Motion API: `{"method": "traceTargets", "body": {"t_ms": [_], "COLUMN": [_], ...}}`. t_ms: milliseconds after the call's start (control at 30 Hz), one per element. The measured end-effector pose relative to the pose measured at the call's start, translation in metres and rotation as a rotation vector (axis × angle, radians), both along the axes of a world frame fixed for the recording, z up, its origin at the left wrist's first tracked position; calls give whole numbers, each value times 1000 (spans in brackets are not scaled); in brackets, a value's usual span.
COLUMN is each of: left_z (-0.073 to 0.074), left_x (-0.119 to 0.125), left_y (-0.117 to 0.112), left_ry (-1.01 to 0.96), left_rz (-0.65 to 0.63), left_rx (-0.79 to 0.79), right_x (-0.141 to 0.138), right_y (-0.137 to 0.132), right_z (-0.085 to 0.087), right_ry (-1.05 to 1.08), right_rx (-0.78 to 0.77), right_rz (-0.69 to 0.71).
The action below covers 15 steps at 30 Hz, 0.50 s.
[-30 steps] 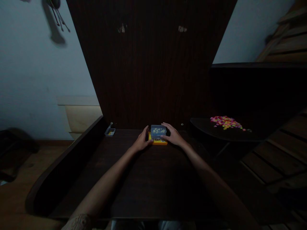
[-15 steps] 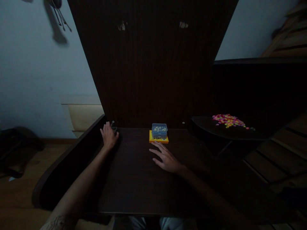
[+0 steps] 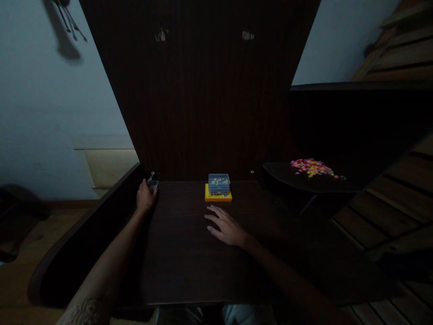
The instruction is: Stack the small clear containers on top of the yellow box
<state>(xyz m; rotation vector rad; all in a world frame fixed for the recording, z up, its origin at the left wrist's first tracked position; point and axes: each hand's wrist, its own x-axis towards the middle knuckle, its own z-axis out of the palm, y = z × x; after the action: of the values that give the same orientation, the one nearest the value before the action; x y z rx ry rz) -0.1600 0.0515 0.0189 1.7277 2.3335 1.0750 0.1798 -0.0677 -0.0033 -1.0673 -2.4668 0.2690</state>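
At the far left corner of the dark wooden desk, my left hand point(image 3: 145, 196) has its fingers closed on a small clear box point(image 3: 154, 185), whose contents I cannot make out. My right hand point(image 3: 227, 226) is spread, palm down, over the middle of the desk, holding nothing. Just beyond its fingertips, apart from them, several clear plastic cases point(image 3: 218, 181) are stacked; small pale pieces show through the top one. Beneath the stack lies a flat yellow-orange box point(image 3: 218, 198).
A pile of pink, red and yellow small pieces point(image 3: 311, 167) lies on a curved side shelf point(image 3: 287, 177) at right. A tall dark panel point(image 3: 203, 99) closes the back. A raised side board point(image 3: 84, 230) runs along the left.
My left hand has lowered and its fingers have closed at the small box, which shows more. My right hand has drawn slightly back from the yellow-orange box. The view has shifted slightly.
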Motion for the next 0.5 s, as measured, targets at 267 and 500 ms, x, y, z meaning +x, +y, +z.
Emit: {"method": "traceTargets", "body": {"t_ms": [267, 500], "left_z": [-1, 3], "left_x": [0, 18], "left_y": [-1, -24], "left_ry": [-1, 38], "left_rz": [-49, -298], "left_rx": [133, 362], "right_x": [1, 2], "right_y": [1, 3], "right_z": [-3, -2], "right_ry": [23, 111], "right_rx": [-24, -95], "right_rz": [-10, -23]}}
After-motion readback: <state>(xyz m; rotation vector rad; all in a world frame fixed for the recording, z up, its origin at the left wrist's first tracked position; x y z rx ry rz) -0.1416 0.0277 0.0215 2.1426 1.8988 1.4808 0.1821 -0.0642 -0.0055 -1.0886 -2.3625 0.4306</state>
